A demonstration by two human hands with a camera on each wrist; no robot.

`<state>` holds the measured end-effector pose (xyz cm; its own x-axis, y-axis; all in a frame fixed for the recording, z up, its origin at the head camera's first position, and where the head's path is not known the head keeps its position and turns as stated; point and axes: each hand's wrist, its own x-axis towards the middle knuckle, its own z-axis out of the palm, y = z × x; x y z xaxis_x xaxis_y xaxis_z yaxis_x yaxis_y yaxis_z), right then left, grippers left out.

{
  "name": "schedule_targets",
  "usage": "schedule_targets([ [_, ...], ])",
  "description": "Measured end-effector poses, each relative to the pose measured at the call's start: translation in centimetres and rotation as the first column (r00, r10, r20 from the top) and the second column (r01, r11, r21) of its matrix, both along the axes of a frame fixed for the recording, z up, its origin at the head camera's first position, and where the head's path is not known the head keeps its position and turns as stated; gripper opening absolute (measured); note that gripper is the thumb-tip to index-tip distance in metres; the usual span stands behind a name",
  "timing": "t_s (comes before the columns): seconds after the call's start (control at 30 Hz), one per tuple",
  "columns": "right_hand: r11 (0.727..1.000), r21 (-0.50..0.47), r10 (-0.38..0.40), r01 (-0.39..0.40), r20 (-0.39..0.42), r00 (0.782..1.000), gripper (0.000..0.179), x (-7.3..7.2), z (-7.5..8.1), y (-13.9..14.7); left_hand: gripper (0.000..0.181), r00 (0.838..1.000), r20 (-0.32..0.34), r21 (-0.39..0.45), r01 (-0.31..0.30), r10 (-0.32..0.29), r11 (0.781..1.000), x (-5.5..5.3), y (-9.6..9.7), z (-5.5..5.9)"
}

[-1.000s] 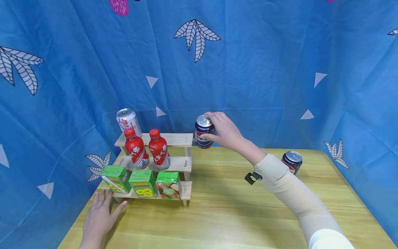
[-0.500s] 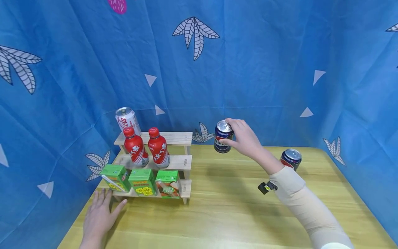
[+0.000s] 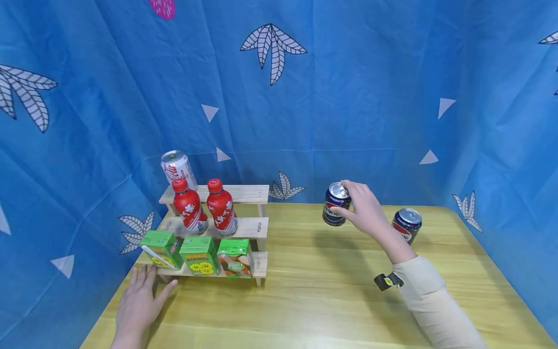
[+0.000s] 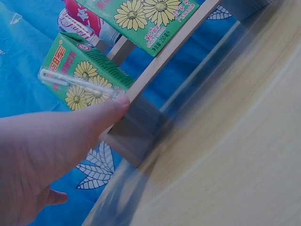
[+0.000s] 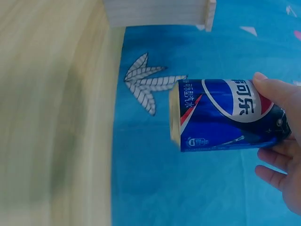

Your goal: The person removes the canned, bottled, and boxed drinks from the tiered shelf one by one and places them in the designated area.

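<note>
My right hand (image 3: 364, 209) grips a dark blue Pepsi can (image 3: 333, 213) near its top. The can hangs upright above the table, and its pale base shows in the right wrist view, apart from the wood. A second Pepsi can (image 3: 407, 225) stands further right, partly behind my right wrist. At the lower left, my left hand (image 3: 137, 303) lies with fingers extended at the near left corner of a three-step wooden rack (image 3: 261, 264). Its fingertips are right at the bottom step, below a green drink carton (image 4: 89, 70) with a straw on its front.
Two more green cartons (image 3: 199, 257) share the bottom step. Two red bottles (image 3: 224, 208) stand on the middle step, and a white Coca-Cola can (image 3: 178, 167) is at the top left. Blue patterned cloth (image 3: 348, 97) hangs behind and beside the wooden table (image 3: 301, 300).
My right hand has carried the Pepsi can from beside the rack's top step rightward and lower, toward the other Pepsi can. The left hand has stayed in place.
</note>
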<state>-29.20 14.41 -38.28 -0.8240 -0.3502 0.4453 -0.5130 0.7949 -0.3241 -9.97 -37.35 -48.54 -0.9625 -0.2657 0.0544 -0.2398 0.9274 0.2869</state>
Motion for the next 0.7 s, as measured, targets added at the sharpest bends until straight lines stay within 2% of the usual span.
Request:
schedule_targets([
  [0.27, 0.998, -0.003, -0.062, 0.062, 0.011, 0.998, 0.078, 0.4, -2.5, 1.7, 0.098, 1.0, 0.021, -0.001, -0.002, 0.002, 1.0, -0.1, -0.1, -0.2],
  [0.47, 0.993, -0.028, -0.114, 0.115, 0.04, 0.993, 0.08, 0.4, -3.5, 2.5, 0.097, 1.0, -0.01, 0.0, -0.005, 0.005, 1.0, -0.3, -0.2, -0.2],
  [0.7, 0.989, -0.024, -0.141, 0.143, 0.053, 0.989, 0.079, 0.5, -4.8, 3.3, 0.097, 1.0, 0.0, -0.001, -0.004, 0.004, 1.0, -0.2, -0.1, -0.2],
])
